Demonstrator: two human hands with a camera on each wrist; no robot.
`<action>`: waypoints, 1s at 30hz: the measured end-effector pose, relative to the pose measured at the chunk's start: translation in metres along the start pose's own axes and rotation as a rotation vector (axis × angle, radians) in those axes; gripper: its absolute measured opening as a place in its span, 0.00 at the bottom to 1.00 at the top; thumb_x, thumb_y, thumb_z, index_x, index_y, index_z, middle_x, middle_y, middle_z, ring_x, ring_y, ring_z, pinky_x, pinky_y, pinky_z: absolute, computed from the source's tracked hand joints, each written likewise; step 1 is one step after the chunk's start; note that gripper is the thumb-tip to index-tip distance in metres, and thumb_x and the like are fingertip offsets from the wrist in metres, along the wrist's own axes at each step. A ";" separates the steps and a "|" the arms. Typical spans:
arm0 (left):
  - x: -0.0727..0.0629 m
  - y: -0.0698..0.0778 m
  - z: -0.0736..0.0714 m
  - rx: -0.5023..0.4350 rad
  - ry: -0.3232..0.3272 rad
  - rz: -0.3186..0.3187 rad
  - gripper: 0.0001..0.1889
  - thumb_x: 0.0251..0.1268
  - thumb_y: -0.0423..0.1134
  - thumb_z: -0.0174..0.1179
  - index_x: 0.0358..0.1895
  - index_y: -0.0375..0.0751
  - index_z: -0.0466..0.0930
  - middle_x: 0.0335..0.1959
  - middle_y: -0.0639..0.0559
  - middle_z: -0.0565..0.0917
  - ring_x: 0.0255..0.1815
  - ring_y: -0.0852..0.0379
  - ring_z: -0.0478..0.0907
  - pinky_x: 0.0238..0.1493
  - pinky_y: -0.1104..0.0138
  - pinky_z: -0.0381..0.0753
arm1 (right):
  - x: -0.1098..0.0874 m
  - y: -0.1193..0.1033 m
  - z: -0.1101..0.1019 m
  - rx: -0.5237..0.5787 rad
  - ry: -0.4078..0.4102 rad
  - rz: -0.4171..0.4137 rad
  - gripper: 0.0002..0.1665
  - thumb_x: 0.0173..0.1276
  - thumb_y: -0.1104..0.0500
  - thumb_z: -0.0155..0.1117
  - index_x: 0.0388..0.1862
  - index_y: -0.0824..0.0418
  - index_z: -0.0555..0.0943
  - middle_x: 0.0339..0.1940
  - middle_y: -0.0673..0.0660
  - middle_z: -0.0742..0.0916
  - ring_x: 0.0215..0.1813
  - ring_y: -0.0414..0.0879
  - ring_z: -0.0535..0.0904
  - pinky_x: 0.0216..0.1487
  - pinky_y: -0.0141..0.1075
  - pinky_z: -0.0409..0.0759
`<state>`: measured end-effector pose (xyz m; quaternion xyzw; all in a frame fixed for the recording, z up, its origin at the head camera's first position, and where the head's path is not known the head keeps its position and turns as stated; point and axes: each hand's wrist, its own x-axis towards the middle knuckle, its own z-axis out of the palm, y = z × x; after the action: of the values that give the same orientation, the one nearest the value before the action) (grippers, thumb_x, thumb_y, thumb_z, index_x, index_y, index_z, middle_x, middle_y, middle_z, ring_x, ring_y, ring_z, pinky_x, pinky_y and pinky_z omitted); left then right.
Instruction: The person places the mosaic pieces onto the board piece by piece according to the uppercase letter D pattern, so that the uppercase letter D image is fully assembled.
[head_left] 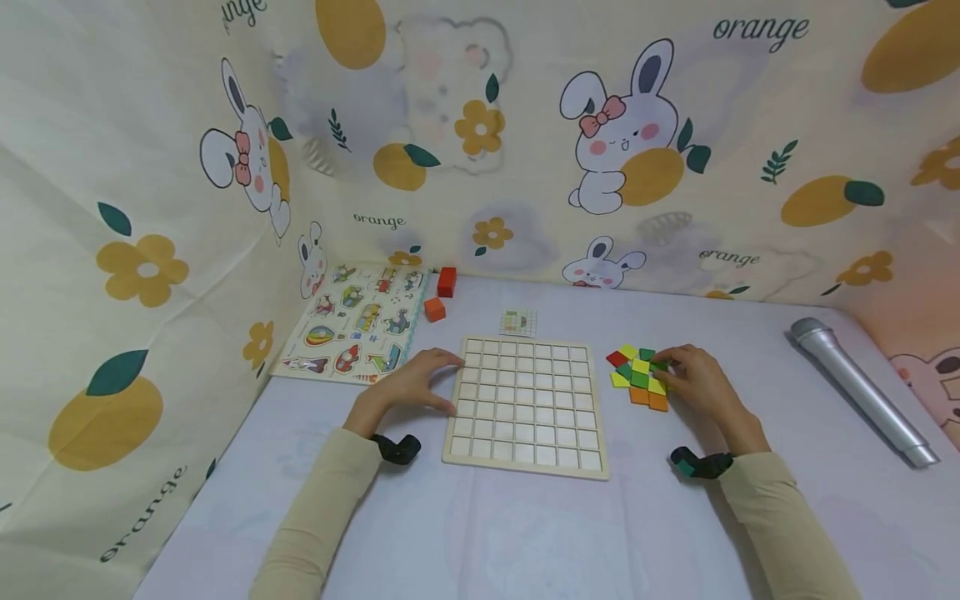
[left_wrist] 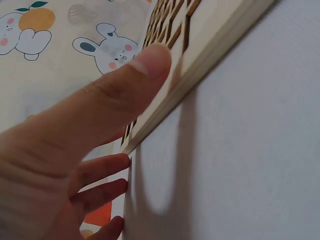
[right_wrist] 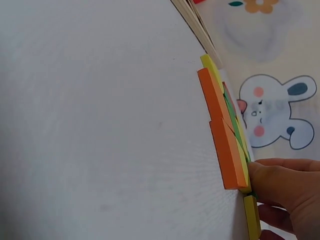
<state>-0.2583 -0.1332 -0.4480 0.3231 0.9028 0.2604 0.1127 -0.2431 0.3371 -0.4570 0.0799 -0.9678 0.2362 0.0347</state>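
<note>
A square wooden grid board with pale recessed cells lies flat on the table. My left hand is at its left edge, thumb and fingers spread; in the left wrist view the thumb overlaps the rim. Right of the board is a cluster of small flat tiles in yellow, green, red and orange. My right hand is at the cluster's right side, thumb and index finger around a green tile. Beside them in the right wrist view stands a yellow tile; my other fingertips are partly hidden.
A small patterned card lies behind the board. Two red-orange blocks sit by a picture puzzle board at the back left. To the far right lies a silver microphone-shaped cylinder. Printed cloth walls border the table.
</note>
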 end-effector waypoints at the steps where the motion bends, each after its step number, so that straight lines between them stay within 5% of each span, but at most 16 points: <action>1: 0.001 0.000 0.001 -0.002 -0.001 -0.004 0.42 0.44 0.52 0.72 0.64 0.40 0.68 0.65 0.43 0.67 0.67 0.45 0.59 0.69 0.52 0.58 | 0.000 0.000 0.000 0.002 -0.001 0.007 0.15 0.62 0.62 0.64 0.48 0.67 0.80 0.47 0.67 0.79 0.48 0.60 0.72 0.51 0.56 0.73; 12: 0.000 0.004 0.000 0.024 -0.016 -0.039 0.44 0.44 0.51 0.72 0.67 0.41 0.65 0.68 0.42 0.63 0.69 0.44 0.56 0.69 0.51 0.57 | -0.002 -0.005 0.000 0.018 0.065 -0.005 0.16 0.62 0.60 0.65 0.47 0.67 0.80 0.46 0.66 0.80 0.48 0.60 0.73 0.51 0.57 0.74; 20: -0.005 0.002 0.001 -0.015 -0.004 -0.074 0.44 0.43 0.51 0.73 0.67 0.42 0.64 0.68 0.45 0.64 0.70 0.45 0.56 0.70 0.52 0.57 | 0.008 -0.031 0.011 0.084 0.093 -0.046 0.15 0.63 0.59 0.64 0.47 0.65 0.81 0.47 0.64 0.80 0.49 0.58 0.73 0.51 0.55 0.75; 30: -0.001 0.000 0.000 -0.038 -0.014 -0.097 0.45 0.42 0.51 0.74 0.67 0.44 0.65 0.69 0.46 0.64 0.70 0.47 0.55 0.70 0.53 0.56 | 0.027 -0.075 0.030 0.185 0.123 -0.242 0.13 0.61 0.61 0.66 0.45 0.62 0.82 0.45 0.60 0.83 0.48 0.53 0.76 0.46 0.49 0.78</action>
<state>-0.2572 -0.1340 -0.4482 0.2785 0.9114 0.2697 0.1376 -0.2578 0.2535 -0.4468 0.1843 -0.9212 0.3228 0.1147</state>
